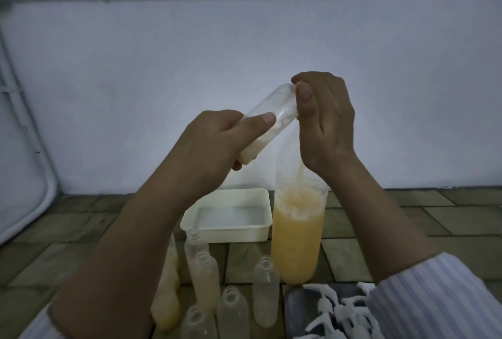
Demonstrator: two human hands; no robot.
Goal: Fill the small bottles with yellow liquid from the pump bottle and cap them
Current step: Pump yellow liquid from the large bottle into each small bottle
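Observation:
My left hand (214,145) grips a small clear bottle (274,113), tilted with its mouth up to the right; a little pale yellow liquid lies at its lower end. My right hand (323,118) is curled over the top of the tall pump bottle (297,232), right at the small bottle's mouth; the pump head itself is hidden under the fingers. The pump bottle stands on the tiled floor, over half full of yellow liquid. Below my hands stand several small bottles: empty ones (264,289) and one filled with yellow liquid (165,300).
A white rectangular tub (260,230) sits on the floor behind the small bottles, left of the pump bottle. Several white pump caps (336,314) lie on a dark tray at the lower right. A pale wall stands close behind; white tubing runs along the left.

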